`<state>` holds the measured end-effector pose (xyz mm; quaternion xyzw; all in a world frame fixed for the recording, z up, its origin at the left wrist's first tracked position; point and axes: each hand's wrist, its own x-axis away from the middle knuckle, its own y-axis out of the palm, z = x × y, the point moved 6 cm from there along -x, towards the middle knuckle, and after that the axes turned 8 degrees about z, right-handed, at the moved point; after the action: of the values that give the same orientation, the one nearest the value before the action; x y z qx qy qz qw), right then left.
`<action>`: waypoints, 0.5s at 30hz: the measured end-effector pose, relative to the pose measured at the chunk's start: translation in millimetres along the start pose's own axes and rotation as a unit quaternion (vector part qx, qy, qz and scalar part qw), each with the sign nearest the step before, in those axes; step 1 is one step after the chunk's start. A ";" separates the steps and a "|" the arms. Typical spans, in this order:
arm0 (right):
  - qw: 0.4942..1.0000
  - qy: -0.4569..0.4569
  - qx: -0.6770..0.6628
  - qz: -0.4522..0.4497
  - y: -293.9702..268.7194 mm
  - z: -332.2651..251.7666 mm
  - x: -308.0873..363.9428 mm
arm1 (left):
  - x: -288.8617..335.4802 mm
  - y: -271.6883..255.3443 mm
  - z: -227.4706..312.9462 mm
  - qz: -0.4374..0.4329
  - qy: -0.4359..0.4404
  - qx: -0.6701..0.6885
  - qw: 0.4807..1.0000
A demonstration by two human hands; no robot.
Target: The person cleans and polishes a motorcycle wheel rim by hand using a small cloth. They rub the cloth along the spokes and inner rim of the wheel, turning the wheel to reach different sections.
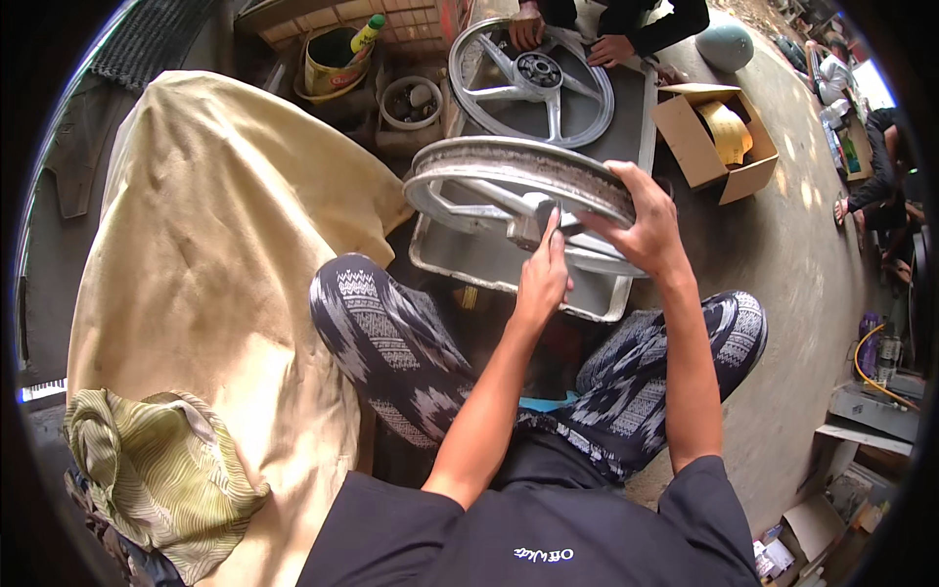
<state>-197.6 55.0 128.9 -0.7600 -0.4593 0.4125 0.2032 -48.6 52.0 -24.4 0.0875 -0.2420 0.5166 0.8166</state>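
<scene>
A silver-grey spoked motorcycle wheel (469, 157) is held tilted in front of me, its rim scuffed and dull. My right hand (648, 227) grips that rim at the right, thumb and fingers around it. By the hub, my left hand (544, 282) is closed with the index finger stretched forward. Something dark and narrow shows at its fingers, next to a grey block-like piece; I cannot make out what it is. Beneath the wheel lies a shallow grey tray (460, 273) with a pale rim.
Another person's hands (528, 26) rest on a second spoked wheel (489, 95) beyond mine. An open cardboard box (692, 147) with something yellow stands right of it. A tan sheet (215, 245) drapes at left, near a bucket (328, 78) and a white tub (411, 121).
</scene>
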 end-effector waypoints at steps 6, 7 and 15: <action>1.000 0.007 -0.013 0.010 -2.0 2.8 -0.7 | -24.9 5.3 11.1 0.002 0.041 0.058 0.997; 1.000 -0.001 -0.010 0.018 -0.8 5.7 -1.5 | -36.8 8.9 12.4 -0.011 -0.012 0.069 0.997; 0.999 -0.027 0.010 0.034 -8.6 1.4 6.3 | 3.1 14.2 0.1 -0.011 0.010 0.070 0.997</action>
<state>-201.8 64.6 131.2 -0.7617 -0.4344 0.4441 0.1843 -60.2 60.9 -24.3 0.1417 -0.1961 0.5243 0.8165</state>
